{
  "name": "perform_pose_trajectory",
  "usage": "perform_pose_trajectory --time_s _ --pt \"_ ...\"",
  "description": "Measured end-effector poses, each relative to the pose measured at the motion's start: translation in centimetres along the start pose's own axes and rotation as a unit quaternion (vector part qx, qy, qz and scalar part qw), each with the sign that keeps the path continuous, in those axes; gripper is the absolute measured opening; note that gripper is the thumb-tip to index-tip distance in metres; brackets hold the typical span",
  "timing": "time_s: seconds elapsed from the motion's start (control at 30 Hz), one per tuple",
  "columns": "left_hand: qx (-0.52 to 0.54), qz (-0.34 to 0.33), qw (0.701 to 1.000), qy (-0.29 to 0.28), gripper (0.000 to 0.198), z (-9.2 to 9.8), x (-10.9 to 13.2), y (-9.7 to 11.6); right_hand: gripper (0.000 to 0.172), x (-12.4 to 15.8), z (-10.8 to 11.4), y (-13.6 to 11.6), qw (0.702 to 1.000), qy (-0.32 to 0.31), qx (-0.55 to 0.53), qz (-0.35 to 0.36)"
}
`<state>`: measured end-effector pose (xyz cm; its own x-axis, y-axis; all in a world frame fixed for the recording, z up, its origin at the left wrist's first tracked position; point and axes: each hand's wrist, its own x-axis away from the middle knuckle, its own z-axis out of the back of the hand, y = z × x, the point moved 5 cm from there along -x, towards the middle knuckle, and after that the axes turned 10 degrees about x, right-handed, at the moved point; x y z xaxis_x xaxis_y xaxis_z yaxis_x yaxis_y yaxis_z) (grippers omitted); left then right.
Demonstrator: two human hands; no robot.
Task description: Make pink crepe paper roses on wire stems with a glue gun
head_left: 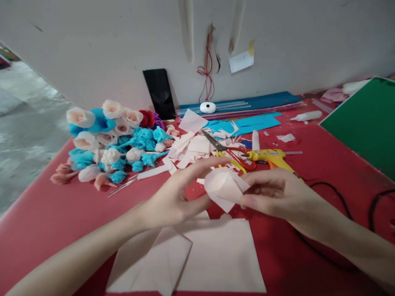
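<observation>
A pale pink paper flower (224, 187), its petals curled into a cup, is held above the red table. The thumb and fingers of my right hand (274, 192) pinch it at its right side. On the other side my left hand (177, 195) is open, thumb and forefinger spread around the flower; whether the thumb tip touches the paper I cannot tell. Below my hands lie a large pale pink paper sheet (222, 259) and a folded piece of the same paper (166, 257). Red-handled scissors (220, 146) lie open just beyond the flower.
Finished paper flowers (108, 139) are heaped at the left. Paper scraps (191, 146) litter the middle. A yellow glue gun (267, 155) lies at the right, its black cord (336, 191) trailing behind my right arm. A phone (159, 93) leans on the wall; a green board (364, 123) stands right.
</observation>
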<state>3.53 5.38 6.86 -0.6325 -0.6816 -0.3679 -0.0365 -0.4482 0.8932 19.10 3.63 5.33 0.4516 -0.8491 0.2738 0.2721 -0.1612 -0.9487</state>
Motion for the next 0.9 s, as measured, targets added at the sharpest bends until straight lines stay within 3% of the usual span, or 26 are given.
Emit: perform_pose_trajectory --time_s 0.13,0.27,0.47,0.9 --pt "-0.087 -0.106 0.99 -0.026 0.049 -0.8 0.1 0.9 0.013 -0.1 -0.5 0.5 0.998 -0.048 0.037 -0.013" --pt "-0.132 -0.186 0.973 -0.04 0.026 -1.2 0.1 1.7 0.016 -0.1 -0.5 1.2 0.997 -0.051 0.065 0.004" --pt "-0.184 -0.216 0.955 -0.084 0.019 -1.7 0.2 2.4 0.011 0.4 -0.5 1.1 0.991 -0.035 0.127 0.015" --pt "-0.208 -0.233 0.946 -0.087 0.013 -1.3 0.1 3.1 0.018 1.0 -0.1 -0.3 0.971 -0.004 0.231 0.055"
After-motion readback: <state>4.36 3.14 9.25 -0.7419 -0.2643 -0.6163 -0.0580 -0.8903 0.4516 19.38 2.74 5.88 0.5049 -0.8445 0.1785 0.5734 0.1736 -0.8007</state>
